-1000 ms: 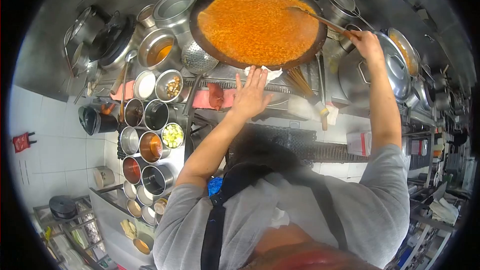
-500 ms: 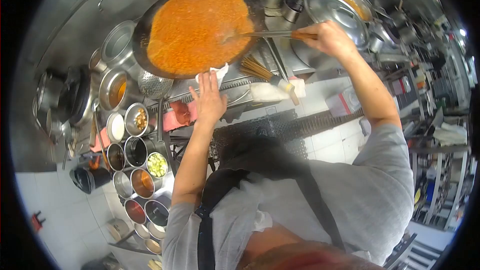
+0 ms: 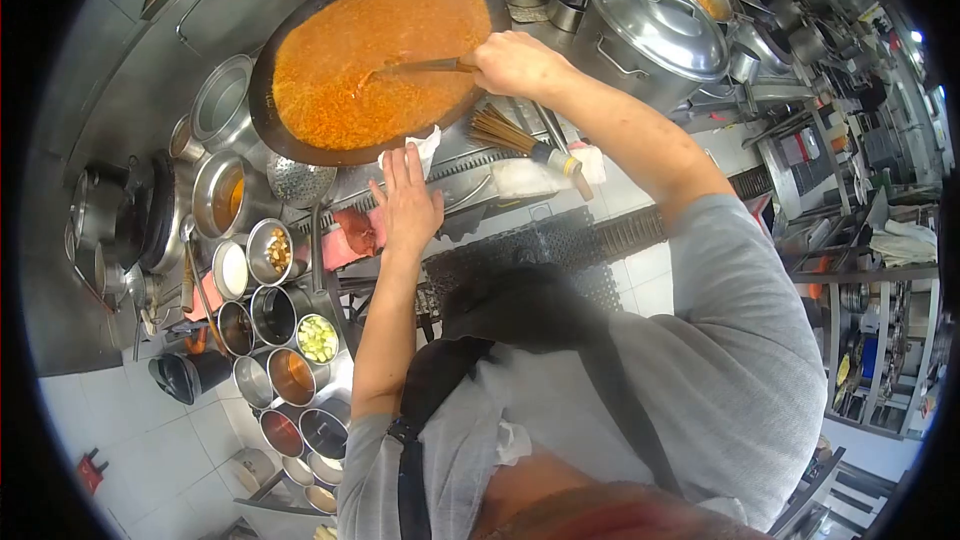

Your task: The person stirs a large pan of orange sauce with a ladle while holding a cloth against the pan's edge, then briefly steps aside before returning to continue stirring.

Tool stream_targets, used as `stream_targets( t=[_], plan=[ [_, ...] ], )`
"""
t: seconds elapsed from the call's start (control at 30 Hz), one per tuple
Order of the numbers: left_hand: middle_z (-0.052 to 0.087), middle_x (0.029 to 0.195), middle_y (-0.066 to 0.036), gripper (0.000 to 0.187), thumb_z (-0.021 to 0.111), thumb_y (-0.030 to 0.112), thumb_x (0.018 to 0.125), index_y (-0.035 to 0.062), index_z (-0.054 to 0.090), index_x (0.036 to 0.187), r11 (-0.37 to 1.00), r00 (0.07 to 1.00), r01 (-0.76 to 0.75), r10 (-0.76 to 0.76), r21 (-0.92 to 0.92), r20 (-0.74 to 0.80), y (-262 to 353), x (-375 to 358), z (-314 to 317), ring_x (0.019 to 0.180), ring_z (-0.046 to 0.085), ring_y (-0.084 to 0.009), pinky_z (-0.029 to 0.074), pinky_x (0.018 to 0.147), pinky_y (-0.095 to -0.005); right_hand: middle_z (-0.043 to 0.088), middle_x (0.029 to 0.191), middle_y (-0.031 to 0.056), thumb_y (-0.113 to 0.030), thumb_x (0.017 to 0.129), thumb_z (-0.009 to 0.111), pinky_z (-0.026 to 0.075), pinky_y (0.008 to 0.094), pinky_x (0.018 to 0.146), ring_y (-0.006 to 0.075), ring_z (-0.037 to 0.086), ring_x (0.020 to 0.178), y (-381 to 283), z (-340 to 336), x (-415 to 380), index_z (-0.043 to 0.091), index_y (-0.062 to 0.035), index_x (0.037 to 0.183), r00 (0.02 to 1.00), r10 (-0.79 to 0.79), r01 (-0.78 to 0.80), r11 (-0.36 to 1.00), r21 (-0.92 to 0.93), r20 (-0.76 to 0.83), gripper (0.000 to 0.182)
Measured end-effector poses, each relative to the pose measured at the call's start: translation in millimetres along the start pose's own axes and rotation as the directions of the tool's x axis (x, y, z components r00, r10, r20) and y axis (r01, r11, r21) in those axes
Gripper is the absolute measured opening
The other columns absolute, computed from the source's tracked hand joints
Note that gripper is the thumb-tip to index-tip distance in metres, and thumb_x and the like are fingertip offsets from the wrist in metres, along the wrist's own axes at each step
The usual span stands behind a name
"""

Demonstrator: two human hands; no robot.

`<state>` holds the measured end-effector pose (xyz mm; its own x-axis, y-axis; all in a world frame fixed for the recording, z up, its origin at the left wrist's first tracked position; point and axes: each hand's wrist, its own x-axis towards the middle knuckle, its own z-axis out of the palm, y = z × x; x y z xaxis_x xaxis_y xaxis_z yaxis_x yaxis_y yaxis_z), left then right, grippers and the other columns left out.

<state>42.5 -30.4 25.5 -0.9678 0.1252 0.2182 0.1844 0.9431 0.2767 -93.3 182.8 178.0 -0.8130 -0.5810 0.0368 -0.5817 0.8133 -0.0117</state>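
Observation:
A large dark wok (image 3: pixel 275 135) full of orange sauce (image 3: pixel 380 55) sits on the stove. My right hand (image 3: pixel 515 65) grips the handle of a ladle (image 3: pixel 420 67) whose bowl is dipped in the sauce. My left hand (image 3: pixel 408 202) lies flat with fingers spread on the stove's front edge, fingertips touching a white cloth (image 3: pixel 422 147) tucked under the wok's rim.
Several steel bowls of seasonings (image 3: pixel 270 315) stand at the left. A perforated skimmer (image 3: pixel 300 180) lies by the wok, a bamboo brush (image 3: pixel 520 138) to its right. A lidded steel pot (image 3: pixel 655 25) and more pots stand at the right. Shelves fill the far right.
My right hand has drawn the ladle leftward across the sauce, closer to the wok's middle. The view has swung, shifting the wok left. My left hand stays on the stove edge.

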Motion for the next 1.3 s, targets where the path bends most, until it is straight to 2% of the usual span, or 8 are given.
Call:
stream_targets(
  t=[0.23,0.33,0.47,0.53,0.87,1.0,1.07,1.3],
  plan=[
    [0.028,0.154,-0.022,0.093,0.072,0.023,0.080,0.0036,0.018,0.154,0.997,0.998,0.066,-0.066,0.042,0.018,3,-1,-4,0.146,0.023,-0.0395,0.025,0.110,-0.0672,0.070,0.094,0.0236,-0.016,0.083,0.055,0.056,0.0477,0.083,0.0397,0.069,0.092,11,29,61,0.074,-0.0049,0.093,0.994,0.099,-0.096,0.994,0.047,-0.049,0.025],
    [0.028,0.154,-0.022,0.093,0.071,0.022,0.080,0.0038,0.018,0.154,0.995,0.996,0.086,-0.086,0.043,-0.011,1,-2,2,0.146,0.023,-0.0393,0.023,0.111,-0.0681,0.068,0.108,0.0228,-0.018,0.088,0.054,0.053,0.0488,0.090,0.0399,0.066,0.102,28,51,86,0.069,-0.0150,0.117,0.984,0.174,-0.170,0.982,0.082,-0.036,0.033],
    [0.028,0.153,-0.022,0.093,0.072,0.020,0.079,0.0031,0.019,0.153,0.998,0.998,0.056,-0.056,0.016,-0.030,0,-2,5,0.146,0.022,-0.0401,0.023,0.109,-0.0713,0.068,0.109,0.0219,-0.021,0.091,0.054,0.052,0.0498,0.092,0.0404,0.065,0.104,47,56,100,0.068,-0.0179,0.120,0.960,0.277,-0.272,0.956,0.106,-0.035,0.033],
    [0.033,0.152,-0.020,0.079,0.061,0.015,0.082,0.0023,0.026,0.151,0.997,0.997,0.070,-0.071,-0.032,-0.031,2,-3,2,0.146,0.024,-0.0379,0.022,0.110,-0.0706,0.068,0.110,0.0211,-0.021,0.091,0.054,0.051,0.0494,0.093,0.0403,0.064,0.105,54,53,97,0.068,-0.0181,0.120,0.952,0.302,-0.296,0.949,0.104,-0.046,0.033],
    [0.029,0.154,-0.020,0.076,0.058,0.011,0.083,0.0023,0.026,0.151,0.993,0.996,0.082,-0.084,-0.079,-0.018,3,-4,-2,0.147,0.021,-0.0376,0.019,0.111,-0.0709,0.071,0.105,0.0154,-0.029,0.092,0.060,0.051,0.0433,0.090,0.0348,0.067,0.100,102,7,22,0.071,-0.0159,0.116,0.916,0.314,-0.272,0.944,0.188,-0.249,0.029],
    [0.028,0.155,-0.019,0.077,0.058,0.010,0.082,0.0025,0.025,0.152,0.992,0.996,0.084,-0.085,-0.090,-0.017,2,-4,2,0.148,0.020,-0.0369,0.018,0.112,-0.0705,0.071,0.103,0.0155,-0.029,0.090,0.061,0.052,0.0425,0.088,0.0342,0.067,0.098,99,-41,-28,0.073,-0.0191,0.114,0.909,0.375,-0.345,0.921,0.178,-0.180,0.028],
    [0.028,0.154,-0.020,0.091,0.071,0.017,0.078,0.0039,0.021,0.153,0.998,0.997,0.065,-0.066,-0.010,-0.033,-2,-2,11,0.147,0.020,-0.0391,0.021,0.110,-0.0717,0.072,0.095,0.0157,-0.033,0.088,0.068,0.053,0.0414,0.083,0.0347,0.069,0.092,104,-52,-51,0.074,-0.0157,0.111,0.896,0.350,-0.320,0.936,0.149,-0.273,0.030],
    [0.028,0.153,-0.020,0.088,0.068,0.014,0.079,0.0031,0.022,0.153,0.998,0.997,0.061,-0.063,-0.028,-0.043,-3,-2,9,0.147,0.020,-0.0385,0.022,0.110,-0.0714,0.072,0.094,0.0179,-0.024,0.083,0.074,0.053,0.0379,0.078,0.0314,0.071,0.086,89,-70,-112,0.074,-0.0101,0.110,0.930,0.312,-0.275,0.942,0.192,-0.194,0.031]
  ],
)
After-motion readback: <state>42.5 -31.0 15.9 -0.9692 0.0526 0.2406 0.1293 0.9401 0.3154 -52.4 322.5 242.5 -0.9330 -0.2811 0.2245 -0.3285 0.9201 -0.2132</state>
